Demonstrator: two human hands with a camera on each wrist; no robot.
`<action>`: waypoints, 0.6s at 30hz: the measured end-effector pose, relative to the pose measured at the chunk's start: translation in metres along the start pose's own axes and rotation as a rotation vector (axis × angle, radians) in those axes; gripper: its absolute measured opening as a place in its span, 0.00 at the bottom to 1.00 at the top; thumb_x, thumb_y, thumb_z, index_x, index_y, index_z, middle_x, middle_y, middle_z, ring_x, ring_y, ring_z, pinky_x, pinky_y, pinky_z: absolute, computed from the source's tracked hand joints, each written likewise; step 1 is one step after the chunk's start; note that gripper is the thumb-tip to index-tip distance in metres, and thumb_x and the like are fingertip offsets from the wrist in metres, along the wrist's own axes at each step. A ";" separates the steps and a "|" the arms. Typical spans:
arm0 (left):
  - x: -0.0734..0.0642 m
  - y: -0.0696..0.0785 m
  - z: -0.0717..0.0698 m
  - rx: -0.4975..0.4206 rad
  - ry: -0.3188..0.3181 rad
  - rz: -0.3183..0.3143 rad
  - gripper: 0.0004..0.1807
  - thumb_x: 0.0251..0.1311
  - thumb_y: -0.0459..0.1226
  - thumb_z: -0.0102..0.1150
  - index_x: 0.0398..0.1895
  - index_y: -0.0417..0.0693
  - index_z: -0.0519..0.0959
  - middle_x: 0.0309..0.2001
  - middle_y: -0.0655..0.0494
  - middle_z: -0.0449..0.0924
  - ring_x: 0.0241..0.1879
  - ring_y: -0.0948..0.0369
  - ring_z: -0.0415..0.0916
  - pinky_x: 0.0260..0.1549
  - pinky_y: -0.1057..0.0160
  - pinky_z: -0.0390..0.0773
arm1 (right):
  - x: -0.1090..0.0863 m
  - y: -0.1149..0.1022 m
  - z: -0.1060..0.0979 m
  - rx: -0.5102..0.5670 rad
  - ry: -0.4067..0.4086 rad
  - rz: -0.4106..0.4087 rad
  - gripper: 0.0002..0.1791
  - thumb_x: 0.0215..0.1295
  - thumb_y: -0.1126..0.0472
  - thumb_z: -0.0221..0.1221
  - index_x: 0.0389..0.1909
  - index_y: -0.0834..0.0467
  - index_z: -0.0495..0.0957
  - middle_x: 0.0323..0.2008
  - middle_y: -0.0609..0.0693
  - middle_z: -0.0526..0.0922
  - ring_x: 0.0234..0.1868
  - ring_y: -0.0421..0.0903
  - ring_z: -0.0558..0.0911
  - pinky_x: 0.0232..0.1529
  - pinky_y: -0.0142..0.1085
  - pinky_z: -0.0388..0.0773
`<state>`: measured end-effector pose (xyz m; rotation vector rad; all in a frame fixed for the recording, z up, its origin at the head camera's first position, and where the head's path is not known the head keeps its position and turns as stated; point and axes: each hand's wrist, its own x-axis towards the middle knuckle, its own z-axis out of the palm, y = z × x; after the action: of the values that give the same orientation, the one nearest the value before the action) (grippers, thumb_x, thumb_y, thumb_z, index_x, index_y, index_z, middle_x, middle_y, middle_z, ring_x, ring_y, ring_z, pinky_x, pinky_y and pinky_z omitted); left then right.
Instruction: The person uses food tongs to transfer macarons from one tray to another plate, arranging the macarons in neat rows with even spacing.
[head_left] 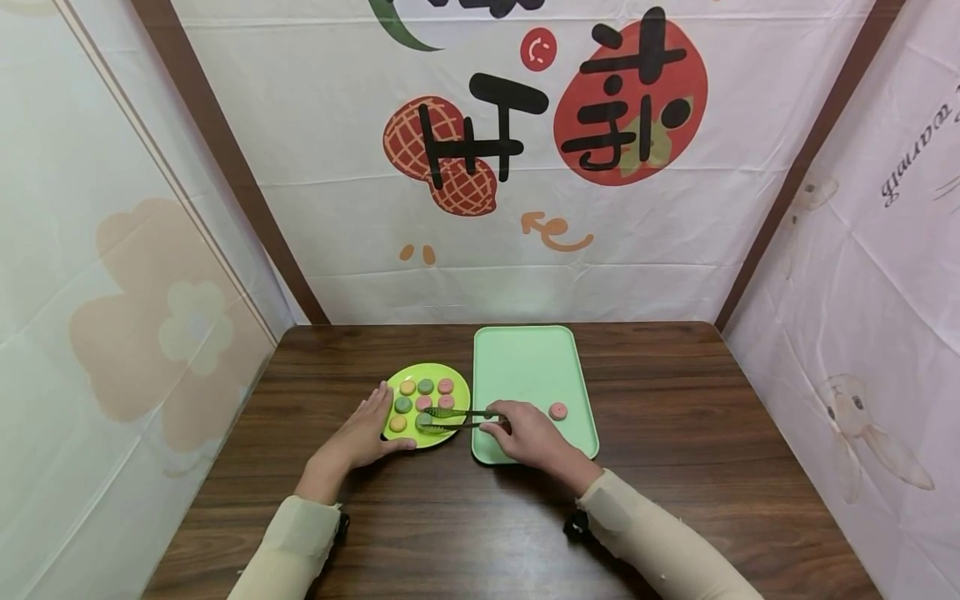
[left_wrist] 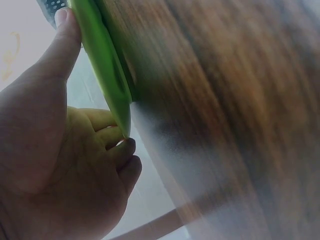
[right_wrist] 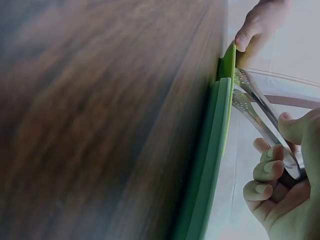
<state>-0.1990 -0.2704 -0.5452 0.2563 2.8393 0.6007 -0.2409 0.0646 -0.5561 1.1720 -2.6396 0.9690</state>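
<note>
My left hand [head_left: 362, 429] holds the left rim of a lime-green plate [head_left: 431, 371], with the thumb at the near edge and fingers along the far side. Several pink, yellow and green macarons lie on it. From the right, my right hand [head_left: 528, 433] grips metal tongs [right_wrist: 264, 131] with perforated tips. Those tips reach over the plate, one arm on each side of a green macaron [head_left: 424, 419] near the front; I cannot tell whether they pinch it. Beneath the right hand is a pale green tray [head_left: 525, 358], where one pink macaron [head_left: 558, 411] sits at the right.
Plate and tray stand side by side on a dark wood-grain table [head_left: 480, 533]. A printed cloth wall [head_left: 345, 275] rises at the table's back edge, and more cloth panels flank both sides.
</note>
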 end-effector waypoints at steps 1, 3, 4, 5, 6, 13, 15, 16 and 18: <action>0.000 0.000 0.000 -0.001 -0.001 0.000 0.66 0.67 0.63 0.67 0.84 0.25 0.44 0.86 0.30 0.36 0.85 0.37 0.38 0.82 0.38 0.46 | 0.000 0.000 0.000 -0.003 -0.002 0.001 0.13 0.77 0.53 0.67 0.48 0.60 0.86 0.28 0.42 0.83 0.27 0.34 0.76 0.32 0.33 0.80; 0.000 0.000 0.000 -0.001 -0.002 0.000 0.66 0.67 0.63 0.67 0.84 0.25 0.44 0.86 0.30 0.36 0.85 0.37 0.38 0.82 0.38 0.46 | 0.001 -0.001 0.000 -0.003 -0.005 0.000 0.13 0.77 0.53 0.67 0.48 0.60 0.86 0.28 0.42 0.83 0.27 0.34 0.76 0.32 0.33 0.79; 0.000 0.000 -0.001 -0.002 -0.002 -0.001 0.66 0.67 0.63 0.67 0.84 0.25 0.44 0.86 0.30 0.36 0.85 0.37 0.38 0.82 0.38 0.46 | 0.001 -0.001 0.000 -0.005 -0.006 0.001 0.13 0.77 0.53 0.67 0.48 0.60 0.86 0.28 0.42 0.83 0.27 0.34 0.76 0.32 0.33 0.79; 0.000 0.000 -0.001 -0.003 -0.002 -0.001 0.66 0.67 0.63 0.67 0.84 0.25 0.44 0.85 0.30 0.36 0.85 0.37 0.38 0.82 0.38 0.46 | 0.001 -0.001 0.000 -0.003 -0.005 0.000 0.12 0.77 0.53 0.67 0.47 0.59 0.86 0.28 0.42 0.83 0.27 0.34 0.76 0.32 0.33 0.79; -0.001 0.000 -0.001 -0.003 -0.002 -0.002 0.66 0.67 0.63 0.67 0.84 0.25 0.44 0.85 0.30 0.36 0.85 0.37 0.38 0.83 0.38 0.46 | 0.001 -0.002 0.000 -0.004 -0.006 0.001 0.13 0.77 0.53 0.67 0.47 0.60 0.86 0.28 0.42 0.83 0.27 0.34 0.76 0.32 0.33 0.79; 0.000 0.000 0.000 -0.005 -0.005 -0.007 0.66 0.67 0.63 0.67 0.84 0.26 0.44 0.86 0.30 0.36 0.85 0.37 0.38 0.83 0.38 0.46 | 0.002 -0.003 0.002 -0.006 -0.019 0.022 0.13 0.78 0.52 0.66 0.48 0.59 0.86 0.32 0.44 0.86 0.30 0.35 0.80 0.34 0.34 0.82; 0.000 0.000 0.000 -0.003 -0.005 -0.008 0.66 0.67 0.64 0.67 0.84 0.26 0.43 0.86 0.30 0.36 0.85 0.38 0.38 0.83 0.38 0.46 | 0.002 -0.002 0.003 -0.008 -0.023 0.027 0.14 0.78 0.52 0.66 0.48 0.59 0.87 0.33 0.44 0.87 0.31 0.35 0.81 0.34 0.35 0.83; 0.000 0.000 0.000 -0.005 -0.004 -0.008 0.66 0.67 0.64 0.67 0.84 0.26 0.43 0.86 0.30 0.36 0.85 0.38 0.38 0.83 0.38 0.46 | 0.002 -0.003 0.003 -0.009 -0.025 0.029 0.14 0.78 0.52 0.66 0.49 0.59 0.87 0.33 0.45 0.87 0.31 0.36 0.81 0.34 0.35 0.83; 0.000 -0.001 0.000 -0.006 -0.003 -0.006 0.66 0.67 0.64 0.67 0.84 0.26 0.43 0.86 0.30 0.36 0.85 0.38 0.38 0.83 0.38 0.46 | 0.003 -0.002 0.003 -0.008 -0.026 0.029 0.14 0.78 0.52 0.66 0.49 0.59 0.87 0.34 0.45 0.88 0.31 0.36 0.82 0.35 0.36 0.83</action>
<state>-0.1993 -0.2708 -0.5455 0.2476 2.8336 0.6065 -0.2405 0.0600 -0.5565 1.1551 -2.6857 0.9540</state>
